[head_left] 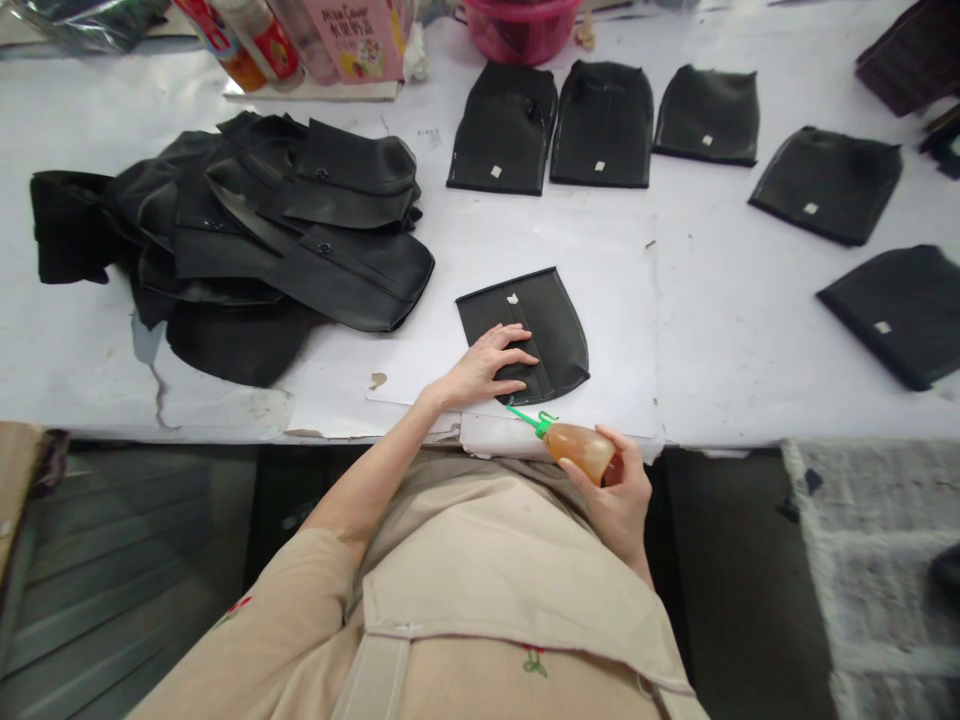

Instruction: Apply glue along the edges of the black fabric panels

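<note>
A black leather-like panel [559, 335] with a small white tag lies at the middle of the table's near side. Resting flat on its left part is my left hand [491, 368], fingers spread. My right hand [619, 490] is wrapped round a glue bottle [581, 450] of amber liquid with a green nozzle. The bottle is tilted nearly level, and its tip meets the panel's near left corner; whether liquid is coming out is too small to tell.
A heap of black pieces [285, 220] lies to the left. Several black panels [600, 130] with white tags are spread along the back and right. Bottles [259, 40], a pink box [356, 40] and a pink basket [521, 25] stand at the far edge. A grey woven cover [877, 540] is at the lower right.
</note>
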### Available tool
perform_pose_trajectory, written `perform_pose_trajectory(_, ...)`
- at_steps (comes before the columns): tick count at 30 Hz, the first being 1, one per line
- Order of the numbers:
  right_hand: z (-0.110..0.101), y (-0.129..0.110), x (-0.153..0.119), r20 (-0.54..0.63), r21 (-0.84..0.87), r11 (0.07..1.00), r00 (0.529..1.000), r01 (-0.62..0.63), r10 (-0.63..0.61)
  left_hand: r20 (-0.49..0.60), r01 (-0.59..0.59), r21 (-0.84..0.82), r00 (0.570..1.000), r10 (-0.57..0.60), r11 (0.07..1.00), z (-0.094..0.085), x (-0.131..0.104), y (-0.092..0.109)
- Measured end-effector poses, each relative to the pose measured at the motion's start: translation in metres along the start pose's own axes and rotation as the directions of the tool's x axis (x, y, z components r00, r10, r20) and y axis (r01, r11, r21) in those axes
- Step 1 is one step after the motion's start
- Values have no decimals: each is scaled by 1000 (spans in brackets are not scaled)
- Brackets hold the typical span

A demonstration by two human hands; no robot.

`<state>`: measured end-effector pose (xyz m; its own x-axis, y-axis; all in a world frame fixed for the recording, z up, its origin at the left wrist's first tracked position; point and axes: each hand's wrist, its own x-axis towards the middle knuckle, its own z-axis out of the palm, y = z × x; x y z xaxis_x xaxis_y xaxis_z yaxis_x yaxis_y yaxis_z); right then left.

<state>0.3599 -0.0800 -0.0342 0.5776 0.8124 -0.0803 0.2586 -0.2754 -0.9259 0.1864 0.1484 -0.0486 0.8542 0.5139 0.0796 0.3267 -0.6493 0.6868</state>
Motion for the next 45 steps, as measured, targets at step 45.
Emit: perform_pose_trajectory(45, -25, 9, -2, -299, -377, 905, 899, 198, -321, -90, 241, 402, 971, -224, 883, 27, 40, 52)
